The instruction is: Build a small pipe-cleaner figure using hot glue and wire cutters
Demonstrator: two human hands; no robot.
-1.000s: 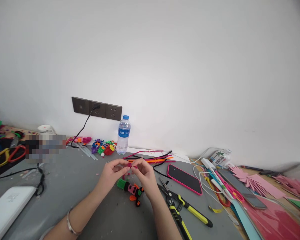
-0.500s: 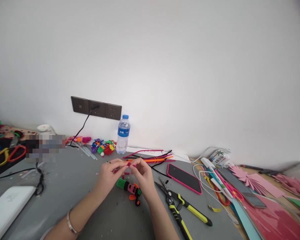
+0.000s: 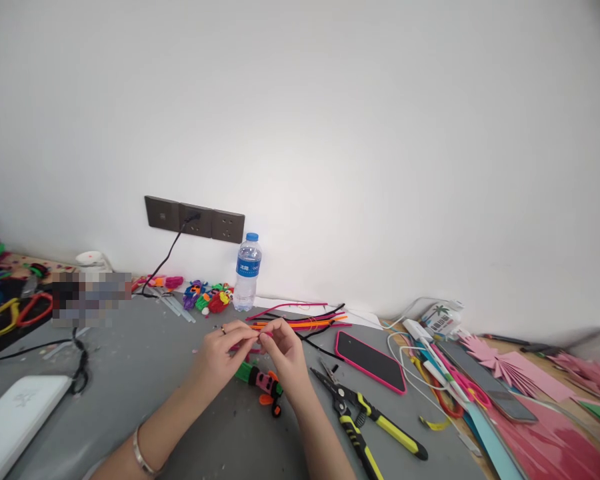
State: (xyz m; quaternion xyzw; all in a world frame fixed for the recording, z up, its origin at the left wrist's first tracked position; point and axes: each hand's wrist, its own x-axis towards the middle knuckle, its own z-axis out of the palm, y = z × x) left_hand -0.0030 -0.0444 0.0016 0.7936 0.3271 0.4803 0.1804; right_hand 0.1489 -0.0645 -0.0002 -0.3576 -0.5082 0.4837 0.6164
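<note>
Thumb and fingers of my left hand [image 3: 225,352] pinch a short magenta pipe cleaner piece [image 3: 269,333], mostly hidden by the fingertips. My right hand [image 3: 285,352] pinches the same piece from the other side, and the two hands' fingertips meet. Just below them on the grey mat lies a small pipe cleaner figure [image 3: 265,383] in green, black and pink with orange bits. Behind the fingers rests a bundle of orange, magenta and black pipe cleaners [image 3: 325,323]. Yellow-and-black pliers [image 3: 347,400] lie to the right of my right forearm.
A water bottle [image 3: 248,277] stands by the wall near finished fuzzy figures [image 3: 207,298]. To the right are a pink-edged phone [image 3: 370,361], cables and pink paper [image 3: 555,433]. On the left are a white device [image 3: 25,413] and scissors [image 3: 35,309].
The magenta piece shows less between my fingertips, which have drawn closer together. The whole view has shifted slightly; the figure and pliers lie where they were.
</note>
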